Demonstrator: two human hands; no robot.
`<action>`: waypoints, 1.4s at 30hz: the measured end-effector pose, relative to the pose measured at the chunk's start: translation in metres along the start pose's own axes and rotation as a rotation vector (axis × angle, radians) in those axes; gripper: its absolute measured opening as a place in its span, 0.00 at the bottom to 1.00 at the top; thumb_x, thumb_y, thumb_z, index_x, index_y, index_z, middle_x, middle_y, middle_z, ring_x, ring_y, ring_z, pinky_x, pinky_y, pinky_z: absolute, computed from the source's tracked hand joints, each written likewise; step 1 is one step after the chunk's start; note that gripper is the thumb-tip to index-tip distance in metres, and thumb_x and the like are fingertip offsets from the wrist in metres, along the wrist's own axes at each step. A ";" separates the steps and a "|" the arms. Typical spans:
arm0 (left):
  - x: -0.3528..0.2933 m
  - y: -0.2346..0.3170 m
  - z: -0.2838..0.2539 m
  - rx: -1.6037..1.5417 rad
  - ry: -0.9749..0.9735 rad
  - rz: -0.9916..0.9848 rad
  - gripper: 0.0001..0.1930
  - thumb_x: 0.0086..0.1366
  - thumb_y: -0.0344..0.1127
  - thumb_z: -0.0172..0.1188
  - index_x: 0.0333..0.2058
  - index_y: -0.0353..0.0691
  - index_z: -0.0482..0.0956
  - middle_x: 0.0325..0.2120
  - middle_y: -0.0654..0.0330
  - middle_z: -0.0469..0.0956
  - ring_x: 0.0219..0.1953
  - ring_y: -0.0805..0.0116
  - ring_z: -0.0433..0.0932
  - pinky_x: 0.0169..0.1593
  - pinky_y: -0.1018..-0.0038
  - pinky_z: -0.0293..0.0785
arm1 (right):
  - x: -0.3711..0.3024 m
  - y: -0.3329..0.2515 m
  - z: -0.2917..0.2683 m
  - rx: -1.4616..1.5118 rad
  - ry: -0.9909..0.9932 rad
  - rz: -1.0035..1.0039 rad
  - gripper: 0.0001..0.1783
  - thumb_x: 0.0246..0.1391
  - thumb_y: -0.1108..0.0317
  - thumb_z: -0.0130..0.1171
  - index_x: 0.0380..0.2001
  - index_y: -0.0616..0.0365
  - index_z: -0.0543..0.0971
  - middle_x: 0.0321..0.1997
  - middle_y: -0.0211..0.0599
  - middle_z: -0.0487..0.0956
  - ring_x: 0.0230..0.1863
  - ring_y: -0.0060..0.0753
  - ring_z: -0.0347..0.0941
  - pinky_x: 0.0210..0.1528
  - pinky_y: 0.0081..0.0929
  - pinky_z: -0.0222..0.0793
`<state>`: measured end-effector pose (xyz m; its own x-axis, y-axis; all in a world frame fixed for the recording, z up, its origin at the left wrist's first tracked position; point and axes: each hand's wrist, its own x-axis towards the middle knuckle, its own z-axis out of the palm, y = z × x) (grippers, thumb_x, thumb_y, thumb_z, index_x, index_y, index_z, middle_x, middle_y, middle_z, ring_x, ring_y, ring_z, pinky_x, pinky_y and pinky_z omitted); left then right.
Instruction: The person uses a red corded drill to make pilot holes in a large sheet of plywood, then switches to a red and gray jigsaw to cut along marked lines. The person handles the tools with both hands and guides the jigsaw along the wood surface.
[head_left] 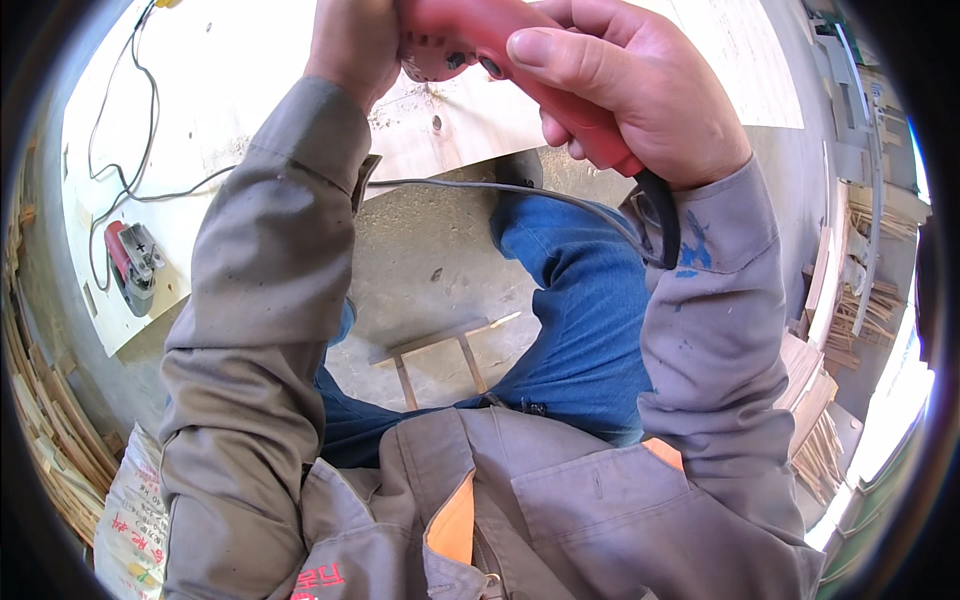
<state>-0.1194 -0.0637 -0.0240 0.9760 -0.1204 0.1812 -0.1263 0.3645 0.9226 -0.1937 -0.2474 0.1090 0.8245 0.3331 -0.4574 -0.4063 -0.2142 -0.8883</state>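
My right hand (640, 90) is wrapped around the red body of a corded power tool (590, 125), its thumb lying along the upper side. A vented round housing and dark knobs show at the tool's front; its working end is cut off by the top edge. Against that front part is my left hand (352, 50), whose fingers are out of the picture. Below the tool lies a pale wooden board (270, 130) with knots and a little dust near its edge. From the tool's black sleeve a grey cord (450, 183) runs leftward across the board.
A second red and grey tool (130, 262) lies on the board at the left. Stacked wood strips (60, 400) line the left side, beside a white printed sack (135, 510). More wood pieces (815, 400) lie at the right. A small wooden frame (440, 350) is on the concrete floor between my legs.
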 end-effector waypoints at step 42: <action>0.008 -0.056 -0.018 -0.153 0.061 -0.203 0.19 0.70 0.41 0.55 0.41 0.26 0.80 0.37 0.46 0.84 0.40 0.57 0.84 0.47 0.64 0.81 | 0.033 0.051 -0.012 -0.253 0.100 -0.154 0.25 0.63 0.56 0.69 0.50 0.70 0.81 0.26 0.34 0.80 0.21 0.19 0.75 0.24 0.19 0.74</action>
<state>-0.1011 -0.0682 -0.0801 0.9881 -0.1513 -0.0277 0.0972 0.4747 0.8747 -0.1825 -0.2587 0.0487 0.9084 0.2906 -0.3007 -0.1727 -0.3943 -0.9026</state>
